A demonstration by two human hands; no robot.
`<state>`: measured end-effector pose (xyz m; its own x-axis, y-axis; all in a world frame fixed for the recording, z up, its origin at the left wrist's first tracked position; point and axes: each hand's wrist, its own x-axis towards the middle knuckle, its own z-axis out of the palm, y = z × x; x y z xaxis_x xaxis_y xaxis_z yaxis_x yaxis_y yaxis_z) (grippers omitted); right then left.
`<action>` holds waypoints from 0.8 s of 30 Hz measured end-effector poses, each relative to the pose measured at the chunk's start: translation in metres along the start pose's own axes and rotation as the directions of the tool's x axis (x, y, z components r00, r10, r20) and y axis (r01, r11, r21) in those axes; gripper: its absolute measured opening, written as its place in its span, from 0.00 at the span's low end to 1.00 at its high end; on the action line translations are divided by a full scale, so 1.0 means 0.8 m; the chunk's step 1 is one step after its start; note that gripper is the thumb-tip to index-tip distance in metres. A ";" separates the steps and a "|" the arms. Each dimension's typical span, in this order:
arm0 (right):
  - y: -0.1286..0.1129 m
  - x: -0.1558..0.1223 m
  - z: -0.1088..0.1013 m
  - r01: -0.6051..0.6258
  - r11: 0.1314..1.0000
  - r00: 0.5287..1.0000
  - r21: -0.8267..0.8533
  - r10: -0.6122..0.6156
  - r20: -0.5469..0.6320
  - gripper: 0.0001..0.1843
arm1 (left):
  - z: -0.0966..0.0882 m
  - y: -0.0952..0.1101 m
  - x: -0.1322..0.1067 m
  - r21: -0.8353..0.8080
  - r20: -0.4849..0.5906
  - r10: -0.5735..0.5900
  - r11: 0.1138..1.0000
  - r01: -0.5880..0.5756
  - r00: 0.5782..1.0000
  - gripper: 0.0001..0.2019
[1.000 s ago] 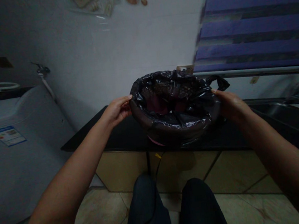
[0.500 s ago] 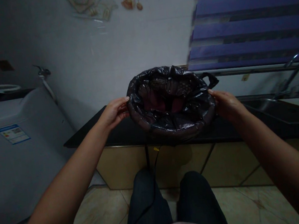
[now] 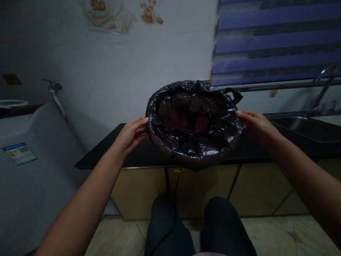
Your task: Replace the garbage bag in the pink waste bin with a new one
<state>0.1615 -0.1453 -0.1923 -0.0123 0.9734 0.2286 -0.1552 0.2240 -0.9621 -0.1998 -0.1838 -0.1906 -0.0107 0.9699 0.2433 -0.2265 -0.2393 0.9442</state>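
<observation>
A round bin (image 3: 160, 147) lined with a black garbage bag (image 3: 203, 144) is held up in front of me at the dark counter. The bag is folded out over the rim, and reddish inner walls show through it. My left hand (image 3: 134, 133) grips the rim's left side with thumb and fingers. On the opposite side my right hand (image 3: 254, 122) pinches the rim, just below a loose black loop of the bag (image 3: 233, 95). The bin's lower body is mostly hidden beneath the rim.
Beneath the bin runs a black countertop (image 3: 137, 156) with pale cabinet doors (image 3: 143, 188). A sink (image 3: 306, 127) with a curved faucet (image 3: 326, 85) lies to the right. At left stands a white appliance (image 3: 51, 191), near a wall tap (image 3: 53, 86). A striped blind (image 3: 269, 22) hangs above.
The bin's opening tips slightly more towards me, showing more of the inside. Both hands keep their hold on the rim. The view has tilted up a little.
</observation>
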 end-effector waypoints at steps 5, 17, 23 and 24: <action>0.007 -0.008 -0.009 0.006 1.000 1.000 -0.017 -0.007 -0.011 0.20 | 0.001 -0.003 -0.010 0.038 0.015 -0.009 0.999 0.009 1.000 0.06; 0.020 -0.035 -0.018 0.055 0.998 0.998 -0.041 -0.056 -0.023 0.23 | 0.009 -0.018 -0.032 0.070 -0.012 -0.002 0.998 0.002 1.000 0.10; 0.030 -0.046 -0.023 0.070 0.993 0.996 -0.095 -0.075 -0.044 0.22 | 0.011 -0.026 -0.042 0.061 -0.060 -0.034 0.997 0.038 0.998 0.12; 0.032 -0.049 -0.023 0.073 0.992 0.996 -0.106 -0.079 -0.049 0.22 | 0.011 -0.028 -0.044 0.057 -0.062 -0.042 0.997 0.046 0.997 0.13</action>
<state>0.1763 -0.1766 -0.2287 0.0484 0.9540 0.2959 -0.0502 0.2982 -0.9532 -0.1859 -0.2129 -0.2181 -0.0618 0.9800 0.1891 -0.1704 -0.1970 0.9655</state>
